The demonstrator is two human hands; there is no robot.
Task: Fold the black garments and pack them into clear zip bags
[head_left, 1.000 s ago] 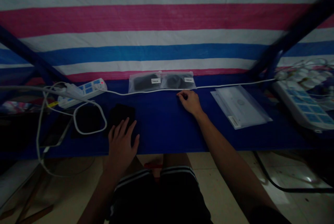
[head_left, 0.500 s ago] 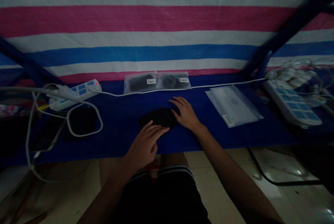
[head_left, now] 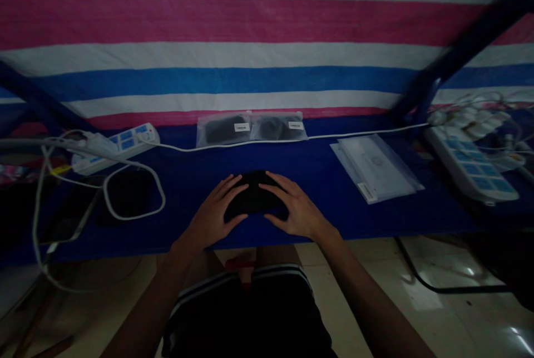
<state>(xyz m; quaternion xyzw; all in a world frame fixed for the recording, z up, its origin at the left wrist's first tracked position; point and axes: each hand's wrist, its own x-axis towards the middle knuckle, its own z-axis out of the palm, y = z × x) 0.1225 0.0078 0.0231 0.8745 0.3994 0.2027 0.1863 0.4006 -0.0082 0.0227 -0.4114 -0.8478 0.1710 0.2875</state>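
Note:
A soft-looking black cloth item (head_left: 255,194) lies on the blue tabletop (head_left: 292,163), close to its front edge; the dim light hides its exact kind. My left hand (head_left: 214,210) holds its left end, fingers over the top and thumb along the near side. At the opposite end my right hand (head_left: 297,207) grips it the same way, thumb below and fingers above. Behind it, two clear zip bags, a left bag (head_left: 223,130) and a right bag (head_left: 278,127), each contain something black and carry a white label.
Flat clear plastic packets (head_left: 375,166) lie to the right. Beyond them stands a power strip (head_left: 471,166) with tangled plugs. On the left are another power strip (head_left: 119,146), a looped white cable (head_left: 161,185) and a phone (head_left: 75,213). A thin white cord (head_left: 354,132) crosses the back.
Both hands have closed in on the black cloth item from its two ends. My left hand moved left off its front edge; my right hand came lower and around its right end.

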